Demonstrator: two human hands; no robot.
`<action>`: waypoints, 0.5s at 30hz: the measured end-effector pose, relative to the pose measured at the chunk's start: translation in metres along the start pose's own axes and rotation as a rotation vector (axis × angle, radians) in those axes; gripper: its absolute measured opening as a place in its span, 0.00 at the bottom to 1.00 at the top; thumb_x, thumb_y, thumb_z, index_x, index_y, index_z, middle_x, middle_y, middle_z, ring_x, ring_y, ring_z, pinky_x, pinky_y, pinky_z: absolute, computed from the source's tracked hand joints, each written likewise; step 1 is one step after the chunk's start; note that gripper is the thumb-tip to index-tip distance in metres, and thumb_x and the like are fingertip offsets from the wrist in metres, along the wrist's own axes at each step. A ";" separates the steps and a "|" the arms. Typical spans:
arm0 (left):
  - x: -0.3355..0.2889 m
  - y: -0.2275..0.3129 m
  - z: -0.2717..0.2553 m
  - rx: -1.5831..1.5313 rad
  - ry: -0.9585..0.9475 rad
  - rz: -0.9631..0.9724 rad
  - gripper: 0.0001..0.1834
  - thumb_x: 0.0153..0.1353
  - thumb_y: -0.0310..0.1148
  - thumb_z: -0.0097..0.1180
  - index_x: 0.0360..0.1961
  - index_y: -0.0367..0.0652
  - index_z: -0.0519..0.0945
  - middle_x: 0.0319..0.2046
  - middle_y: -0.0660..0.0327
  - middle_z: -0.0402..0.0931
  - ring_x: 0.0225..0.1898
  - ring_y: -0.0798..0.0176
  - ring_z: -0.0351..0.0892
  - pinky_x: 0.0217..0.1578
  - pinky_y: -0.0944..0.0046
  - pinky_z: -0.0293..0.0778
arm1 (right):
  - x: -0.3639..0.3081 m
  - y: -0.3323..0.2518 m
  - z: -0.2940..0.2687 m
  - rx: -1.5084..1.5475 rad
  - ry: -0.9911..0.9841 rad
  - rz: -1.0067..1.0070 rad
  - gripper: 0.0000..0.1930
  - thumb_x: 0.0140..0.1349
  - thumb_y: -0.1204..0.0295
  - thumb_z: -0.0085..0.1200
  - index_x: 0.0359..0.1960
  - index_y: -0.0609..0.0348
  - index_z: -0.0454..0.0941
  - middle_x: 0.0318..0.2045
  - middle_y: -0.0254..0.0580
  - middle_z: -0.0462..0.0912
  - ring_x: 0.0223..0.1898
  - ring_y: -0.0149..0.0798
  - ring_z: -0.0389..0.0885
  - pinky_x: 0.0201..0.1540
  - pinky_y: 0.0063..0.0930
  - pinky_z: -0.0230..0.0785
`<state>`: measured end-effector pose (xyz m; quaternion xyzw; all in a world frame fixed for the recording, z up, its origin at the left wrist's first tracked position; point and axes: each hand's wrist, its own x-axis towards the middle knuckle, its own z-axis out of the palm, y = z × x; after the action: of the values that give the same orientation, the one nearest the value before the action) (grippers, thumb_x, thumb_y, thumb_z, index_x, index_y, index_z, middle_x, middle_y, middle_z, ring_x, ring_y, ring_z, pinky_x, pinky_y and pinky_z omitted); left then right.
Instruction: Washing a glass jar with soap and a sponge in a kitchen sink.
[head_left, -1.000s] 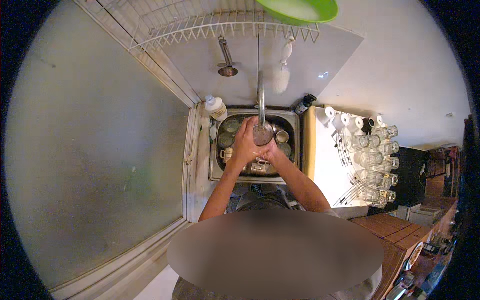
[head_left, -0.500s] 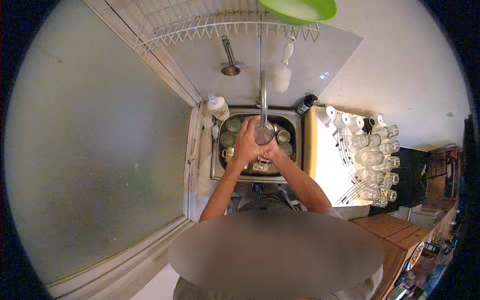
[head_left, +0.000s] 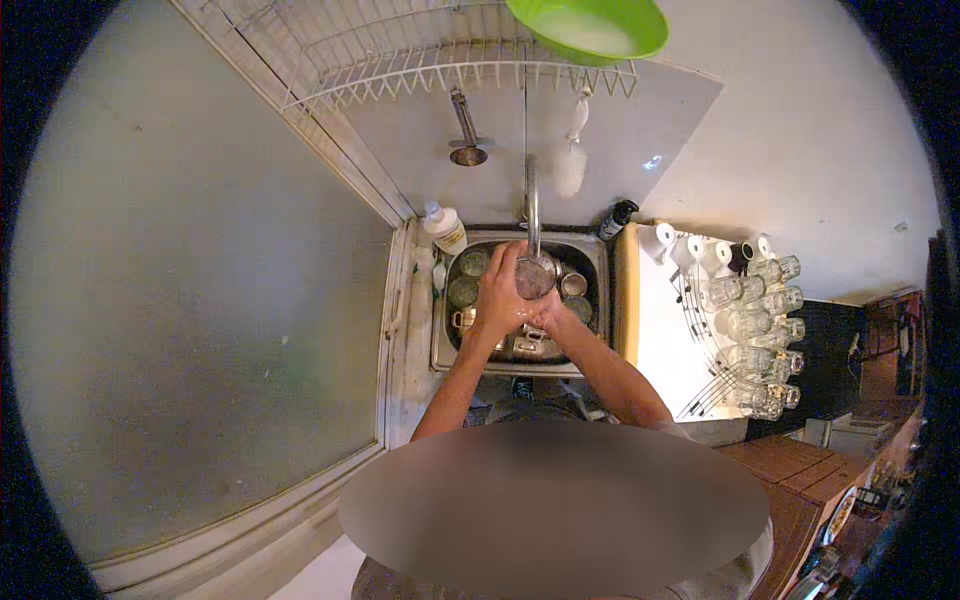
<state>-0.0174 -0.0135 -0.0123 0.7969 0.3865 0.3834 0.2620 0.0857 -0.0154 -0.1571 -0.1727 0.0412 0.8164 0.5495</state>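
A clear glass (head_left: 535,279) is held under the curved metal faucet (head_left: 533,205), its round end facing up. My left hand (head_left: 502,297) wraps its left side, fingers reaching up toward the spout. From the lower right my right hand (head_left: 547,312) closes on the same glass; its fingers are partly hidden. Both hands look wet. Below them, the steel sink (head_left: 439,340) holds several glasses and cups, among them a light mug (head_left: 463,319) at the left and a small cup (head_left: 574,284) at the right.
Upturned glasses (head_left: 765,355) and white cups (head_left: 693,250) crowd the white board at the right. A white bottle (head_left: 445,228) and a dark pump bottle (head_left: 619,219) stand at the sink's back corners. Above hang a wire rack (head_left: 420,85), a green bowl (head_left: 590,30), a ladle (head_left: 467,155) and a brush (head_left: 570,170).
The whole view has shifted slightly, so everything sits a little lower and farther right. Both hands keep the glass under the faucet, with little visible movement relative to the sink.
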 end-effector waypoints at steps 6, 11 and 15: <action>0.000 -0.002 0.005 0.078 0.023 0.014 0.41 0.35 0.39 0.71 0.52 0.37 0.67 0.48 0.49 0.67 0.48 0.44 0.71 0.50 0.54 0.70 | 0.002 -0.003 0.006 -0.015 -0.010 0.006 0.25 0.66 0.49 0.35 0.47 0.55 0.73 0.39 0.46 0.80 0.42 0.43 0.80 0.44 0.39 0.78; -0.002 -0.003 0.006 0.033 0.026 0.012 0.41 0.35 0.40 0.71 0.53 0.37 0.67 0.47 0.49 0.68 0.48 0.45 0.71 0.50 0.54 0.69 | -0.001 -0.004 0.006 -0.023 -0.015 0.013 0.25 0.65 0.48 0.35 0.47 0.55 0.73 0.39 0.46 0.81 0.42 0.43 0.80 0.43 0.38 0.78; -0.006 -0.013 0.008 -0.085 -0.019 -0.062 0.42 0.34 0.40 0.72 0.53 0.38 0.67 0.46 0.50 0.69 0.48 0.46 0.72 0.49 0.54 0.70 | -0.009 0.001 -0.001 -0.026 -0.014 0.029 0.25 0.65 0.48 0.35 0.47 0.55 0.73 0.38 0.46 0.81 0.42 0.43 0.80 0.43 0.38 0.78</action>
<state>-0.0188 -0.0122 -0.0282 0.7762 0.3919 0.3834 0.3112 0.0883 -0.0240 -0.1553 -0.1733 0.0293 0.8260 0.5355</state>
